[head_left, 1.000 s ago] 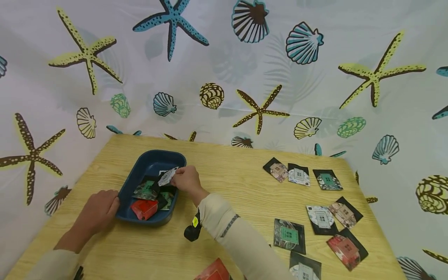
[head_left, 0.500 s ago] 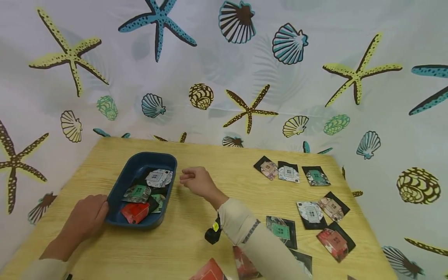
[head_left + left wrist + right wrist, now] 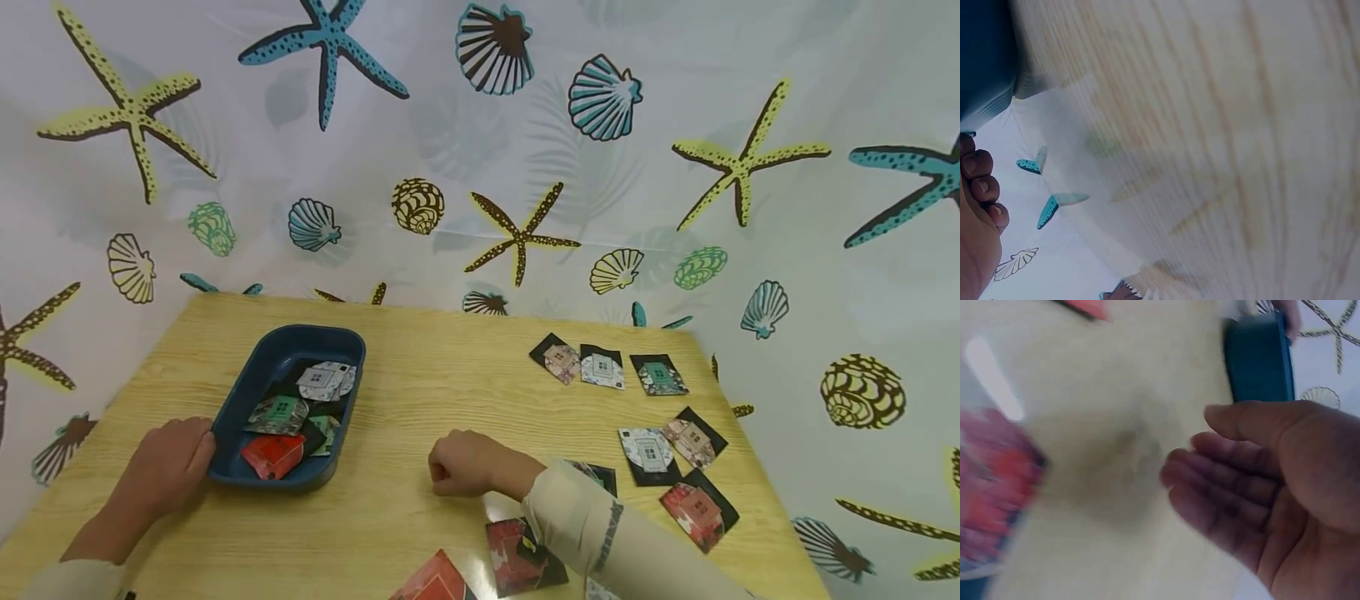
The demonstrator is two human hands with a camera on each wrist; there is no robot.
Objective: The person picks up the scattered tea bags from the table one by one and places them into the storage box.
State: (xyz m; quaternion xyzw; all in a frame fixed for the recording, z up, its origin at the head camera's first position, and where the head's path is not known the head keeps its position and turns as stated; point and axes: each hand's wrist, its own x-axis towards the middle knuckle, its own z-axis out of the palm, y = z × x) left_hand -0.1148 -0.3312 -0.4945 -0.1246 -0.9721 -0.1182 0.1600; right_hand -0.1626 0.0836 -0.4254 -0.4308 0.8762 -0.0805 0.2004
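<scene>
A dark blue plastic basin (image 3: 330,477) holds several flat square packets, among them a red packet (image 3: 273,455), a green-labelled packet (image 3: 279,415) and a white packet (image 3: 321,381). My left hand (image 3: 167,462) grips the basin's near left rim; in the left wrist view its fingers (image 3: 979,167) curl just beside the blue wall. Over the table to the right of the basin is my right hand (image 3: 471,464), holding nothing. Its fingers (image 3: 1222,472) bend loosely in the right wrist view, blurred tabletop beneath them. Nearest to it lies a dark red packet (image 3: 512,560).
More packets lie spread on the right of the wooden table (image 3: 442,375): a white one (image 3: 649,455), a red one (image 3: 699,510), a pink one (image 3: 695,438) and a green-labelled one (image 3: 658,375). Another red packet (image 3: 435,581) is at the front. A patterned curtain (image 3: 525,150) hangs behind.
My right hand has let go of a white packet in the basin and moved away to the right and nearer to me. The left hand keeps its place at the rim.
</scene>
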